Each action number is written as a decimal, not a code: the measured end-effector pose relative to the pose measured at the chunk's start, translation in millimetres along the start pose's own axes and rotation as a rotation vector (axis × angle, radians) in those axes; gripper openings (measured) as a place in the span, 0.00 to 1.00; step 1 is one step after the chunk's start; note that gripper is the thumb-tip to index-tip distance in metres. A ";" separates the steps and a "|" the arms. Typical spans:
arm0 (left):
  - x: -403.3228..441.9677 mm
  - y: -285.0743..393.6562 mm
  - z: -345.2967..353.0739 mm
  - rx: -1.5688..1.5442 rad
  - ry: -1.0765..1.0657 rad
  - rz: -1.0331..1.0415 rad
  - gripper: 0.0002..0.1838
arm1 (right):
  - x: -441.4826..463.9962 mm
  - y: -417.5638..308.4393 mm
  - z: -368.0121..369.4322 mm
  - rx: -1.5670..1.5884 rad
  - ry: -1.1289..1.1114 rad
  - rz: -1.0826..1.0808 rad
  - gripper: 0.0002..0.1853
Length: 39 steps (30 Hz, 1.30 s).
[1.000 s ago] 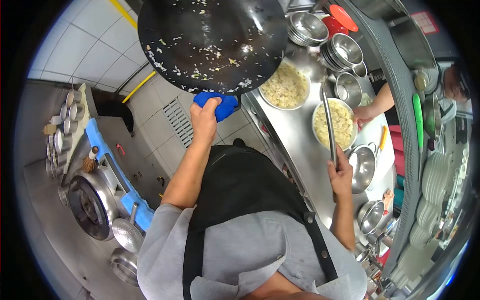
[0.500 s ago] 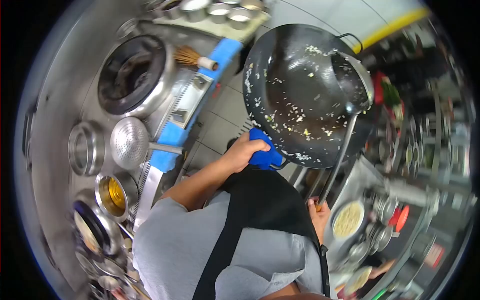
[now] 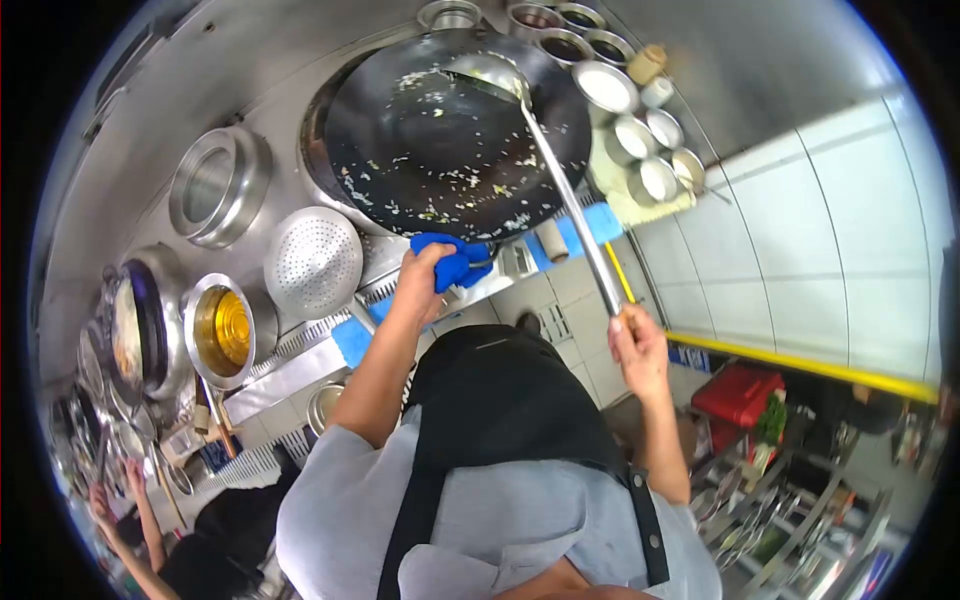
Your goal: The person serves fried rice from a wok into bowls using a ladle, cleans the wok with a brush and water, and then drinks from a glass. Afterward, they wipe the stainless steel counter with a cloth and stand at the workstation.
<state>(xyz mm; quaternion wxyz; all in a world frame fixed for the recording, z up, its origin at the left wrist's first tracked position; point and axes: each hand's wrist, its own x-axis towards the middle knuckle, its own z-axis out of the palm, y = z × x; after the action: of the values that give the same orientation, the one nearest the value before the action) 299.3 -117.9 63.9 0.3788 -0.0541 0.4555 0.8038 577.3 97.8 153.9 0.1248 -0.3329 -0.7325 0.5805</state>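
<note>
A black wok [image 3: 450, 150] with bits of rice and greens stuck to it is over the stove ring at the top centre. My left hand [image 3: 425, 285] is closed round a blue cloth [image 3: 455, 262] at the wok's near handle. In my right hand [image 3: 638, 350] is the end of a long metal ladle [image 3: 565, 190]; its bowl rests inside the wok near the far rim, tipped so that its contents cannot be made out.
Left of the wok are a perforated skimmer [image 3: 314, 262], a steel pot [image 3: 215, 190] and a pot of yellow oil [image 3: 228, 330]. Seasoning tins [image 3: 630, 137] stand right of it. Another person's arms [image 3: 140, 515] show at lower left. A red box [image 3: 738, 392] sits at right.
The view has swung from the counter with bowls round to the stove. The wok has moved with it and is over the ring. The ladle has gone from beside the wok into it.
</note>
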 end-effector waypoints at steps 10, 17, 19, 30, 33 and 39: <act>22.7 -55.9 35.0 -0.064 0.271 0.145 0.20 | 310.7 -86.0 -63.9 -0.609 0.060 -0.599 0.22; 15.4 -63.2 48.7 -0.123 0.277 0.110 0.22 | 435.6 -201.4 -23.0 -1.186 0.071 -0.724 0.14; 12.8 -69.9 53.6 -0.163 0.281 0.126 0.23 | 452.8 -226.1 -8.6 -1.268 0.048 -0.773 0.13; 11.4 -64.7 48.9 -0.213 0.374 0.123 0.21 | 556.5 -262.7 34.6 -1.457 -0.307 -0.675 0.13; 12.3 -62.8 47.9 -0.189 0.340 0.107 0.22 | 536.4 -265.6 25.6 -1.440 -0.185 -0.706 0.13; 10.9 -60.2 51.5 -0.206 0.344 0.089 0.22 | 524.6 -232.8 38.4 -1.540 -0.041 -0.839 0.13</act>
<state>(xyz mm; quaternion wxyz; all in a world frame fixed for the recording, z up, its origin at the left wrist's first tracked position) 344.5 -54.1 47.4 0.2520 -0.2090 0.4308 0.8409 83.7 375.9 253.1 0.0554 -0.0172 -0.9849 -0.1630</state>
